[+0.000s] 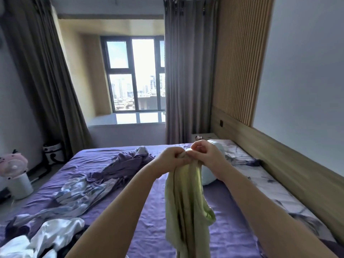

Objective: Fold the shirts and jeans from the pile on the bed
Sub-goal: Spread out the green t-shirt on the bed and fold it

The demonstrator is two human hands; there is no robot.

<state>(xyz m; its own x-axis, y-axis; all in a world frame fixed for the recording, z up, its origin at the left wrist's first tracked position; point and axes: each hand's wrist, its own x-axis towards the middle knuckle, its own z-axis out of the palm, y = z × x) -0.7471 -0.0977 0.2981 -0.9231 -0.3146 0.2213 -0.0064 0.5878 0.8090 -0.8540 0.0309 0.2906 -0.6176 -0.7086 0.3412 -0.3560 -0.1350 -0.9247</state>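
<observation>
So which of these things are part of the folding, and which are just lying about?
Part of the job:
- green shirt, gripped at its top by the left hand and right hand
- purple garment, pale patterned garment and white garment, unfolded on the bed

Lying about:
- pink fan
- pillow
- curtains
</observation>
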